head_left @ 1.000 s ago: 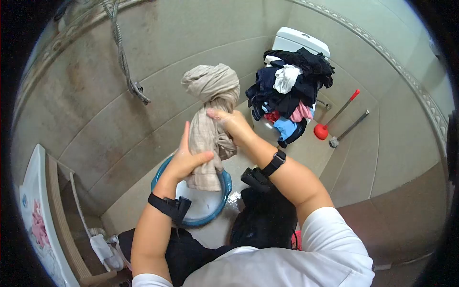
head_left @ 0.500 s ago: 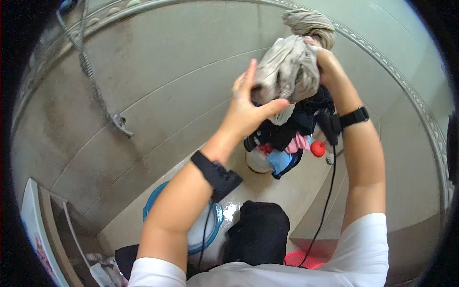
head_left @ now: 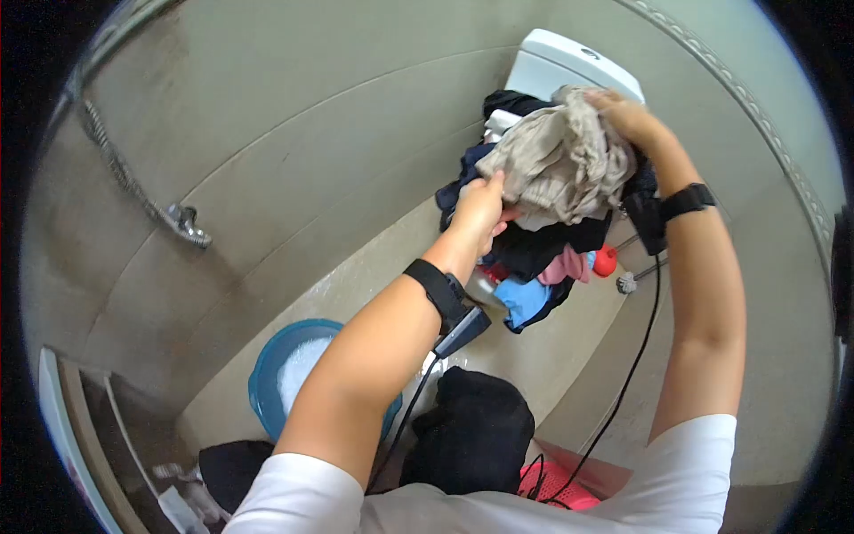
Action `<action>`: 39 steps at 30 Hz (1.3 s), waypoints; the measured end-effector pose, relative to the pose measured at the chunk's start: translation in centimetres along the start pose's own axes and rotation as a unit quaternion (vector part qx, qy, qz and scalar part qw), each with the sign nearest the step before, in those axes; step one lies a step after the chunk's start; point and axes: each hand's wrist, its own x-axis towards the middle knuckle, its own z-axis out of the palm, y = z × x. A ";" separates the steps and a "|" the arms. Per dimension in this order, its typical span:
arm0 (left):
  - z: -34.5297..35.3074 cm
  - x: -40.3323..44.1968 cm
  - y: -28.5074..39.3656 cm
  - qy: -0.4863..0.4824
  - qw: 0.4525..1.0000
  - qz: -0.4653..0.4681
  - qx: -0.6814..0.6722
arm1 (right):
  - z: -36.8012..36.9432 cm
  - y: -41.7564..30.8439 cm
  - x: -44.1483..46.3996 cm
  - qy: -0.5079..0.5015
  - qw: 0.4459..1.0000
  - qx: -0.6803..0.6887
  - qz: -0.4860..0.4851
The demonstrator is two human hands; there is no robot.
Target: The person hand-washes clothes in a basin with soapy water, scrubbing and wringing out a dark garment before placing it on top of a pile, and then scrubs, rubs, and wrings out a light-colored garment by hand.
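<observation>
A crumpled beige garment [head_left: 565,160] lies bunched over a pile of clothes on the toilet. My left hand [head_left: 482,212] pinches its near-left edge, with the thumb on top of the cloth. At the far right side, my right hand [head_left: 625,117] has its fingers closed over the cloth; the fingertips are partly hidden in the folds. Beneath the garment are dark clothes [head_left: 556,245], a pink cloth [head_left: 567,265] and a light blue cloth [head_left: 523,300]. The white toilet tank [head_left: 569,67] rises behind the pile.
A blue basin [head_left: 267,378] with white suds stands on the floor to the left, partly behind my left arm. A pink basket [head_left: 569,485] is at the lower right. Cables hang from both wrist straps. A shower hose [head_left: 124,173] hangs on the left wall.
The beige garment has come down onto the clothes pile, and the toilet tank is now visible. My left hand has gone from spread fingers to pinching the garment's edge. The view has shifted.
</observation>
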 end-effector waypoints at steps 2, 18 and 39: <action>-1.6 -1.3 0.0 0.007 0.999 0.040 0.032 | -1.7 -0.5 -0.6 0.131 0.933 -0.293 -0.166; -38.3 -27.3 -18.3 0.162 0.850 -0.116 0.487 | 21.8 -26.4 -25.9 -0.159 0.912 -0.002 -0.377; -47.3 -29.0 -26.0 0.350 0.911 -0.074 0.205 | 64.0 -30.5 -44.2 -0.554 0.792 -0.130 -0.220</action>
